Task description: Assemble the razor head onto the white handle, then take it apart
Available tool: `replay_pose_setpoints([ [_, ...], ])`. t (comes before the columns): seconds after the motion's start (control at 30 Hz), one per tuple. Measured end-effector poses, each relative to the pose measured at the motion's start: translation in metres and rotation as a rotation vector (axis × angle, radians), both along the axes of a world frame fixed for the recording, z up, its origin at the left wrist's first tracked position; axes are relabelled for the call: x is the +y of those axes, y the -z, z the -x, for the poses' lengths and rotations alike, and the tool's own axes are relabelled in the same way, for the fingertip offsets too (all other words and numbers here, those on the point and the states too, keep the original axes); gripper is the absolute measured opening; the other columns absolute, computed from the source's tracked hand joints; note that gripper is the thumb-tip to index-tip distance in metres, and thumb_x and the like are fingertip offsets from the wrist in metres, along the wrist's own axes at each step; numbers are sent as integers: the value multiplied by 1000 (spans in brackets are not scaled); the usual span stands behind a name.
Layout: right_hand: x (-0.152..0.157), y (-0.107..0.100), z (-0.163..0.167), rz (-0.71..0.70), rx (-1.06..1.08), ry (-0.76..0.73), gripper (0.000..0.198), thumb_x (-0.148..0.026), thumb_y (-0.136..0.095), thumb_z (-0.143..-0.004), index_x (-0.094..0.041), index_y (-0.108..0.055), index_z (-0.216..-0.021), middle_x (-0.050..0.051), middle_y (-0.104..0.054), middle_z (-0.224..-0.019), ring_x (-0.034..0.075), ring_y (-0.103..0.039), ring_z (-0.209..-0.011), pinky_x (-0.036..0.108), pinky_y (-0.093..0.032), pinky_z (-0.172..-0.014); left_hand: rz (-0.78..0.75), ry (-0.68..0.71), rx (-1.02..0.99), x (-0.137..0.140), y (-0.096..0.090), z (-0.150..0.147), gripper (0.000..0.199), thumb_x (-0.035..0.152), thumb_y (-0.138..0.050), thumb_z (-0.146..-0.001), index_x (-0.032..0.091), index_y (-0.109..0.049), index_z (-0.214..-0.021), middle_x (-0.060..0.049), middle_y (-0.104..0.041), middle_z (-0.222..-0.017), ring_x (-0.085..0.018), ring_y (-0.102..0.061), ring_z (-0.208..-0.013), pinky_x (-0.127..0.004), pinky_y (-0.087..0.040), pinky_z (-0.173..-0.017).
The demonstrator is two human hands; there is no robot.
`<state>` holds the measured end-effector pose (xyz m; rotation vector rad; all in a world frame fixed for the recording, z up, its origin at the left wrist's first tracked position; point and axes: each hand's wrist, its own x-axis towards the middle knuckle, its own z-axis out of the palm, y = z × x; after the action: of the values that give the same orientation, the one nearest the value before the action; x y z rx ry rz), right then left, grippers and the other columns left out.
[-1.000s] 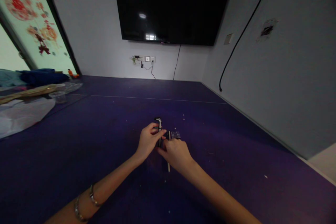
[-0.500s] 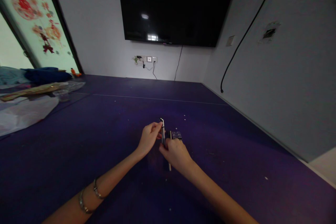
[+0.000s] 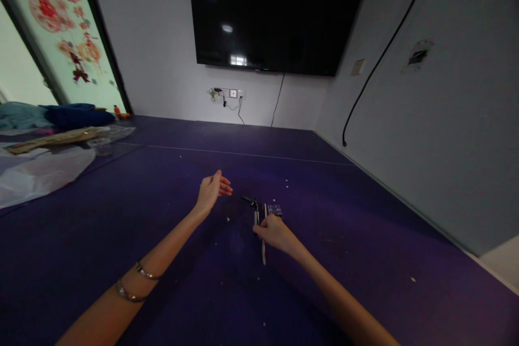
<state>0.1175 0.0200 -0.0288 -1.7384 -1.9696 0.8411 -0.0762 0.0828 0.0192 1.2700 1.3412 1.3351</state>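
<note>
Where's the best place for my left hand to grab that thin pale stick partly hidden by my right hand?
Probably its near end, pinched from the left: the stick is narrow, and that end juts toward you past the right hand, which hides its middle. The left hand looks empty.

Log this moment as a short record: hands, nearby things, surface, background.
Left hand: open, holding nothing visible
Right hand: gripping a slim dark-and-pale item
By right hand: pale strip; dark patterned piece
Surface: purple, with small white specks
Far left: white plastic bag, dark blue cloth
Wall: black television
</note>
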Motion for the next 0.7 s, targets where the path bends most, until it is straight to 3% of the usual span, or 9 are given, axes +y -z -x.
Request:
replay_pose_setpoints([
  [0.2, -1, 1, 0, 34, 41, -47, 27, -21, -51, -74, -15, -55, -47, -2, -48, -43, 7, -44, -40, 18, -28, -40, -11, 3, -6, -1, 2, -1, 42, 47, -40, -81, 14, -58, -63, -7, -65, -54, -16, -62, -47, -24, -44, -50],
  [0.53, -4, -8, 2, -38, -73, -77, 25, -19, -53, -73, -14, -57, -49, -4, -38, -38, 6, -36, -38, 20, -21, -39, -3, 39, 8, 0, 4, -1, 37, 43, -41, -82, 13, -57, -66, -6, -64, -54, -15, -61, -47, -24, -46, -50],
  [0.6, -2, -16, -4, -63, -80, -76, 27, -21, -53, -73, -14, -58, -47, -4, -38, -38, 6, -36, -39, 20, -21, -40, -22, 77, 94, 4, 8, 0, 34, 41, -43, -81, 13, -57, -67, -6, -65, -57, -14, -61, -48, -25, -47, -51],
  [0.7, 3, -28, -18, -111, -64, -49, 28, -24, -53, -73, -14, -60, -48, -4, -40, -40, 7, -37, -40, 21, -22, -41, -131, 140, 391, 13, 19, 3, 25, 34, -50, -77, 14, -62, -68, -5, -67, -64, -15, -62, -56, -26, -48, -59],
])
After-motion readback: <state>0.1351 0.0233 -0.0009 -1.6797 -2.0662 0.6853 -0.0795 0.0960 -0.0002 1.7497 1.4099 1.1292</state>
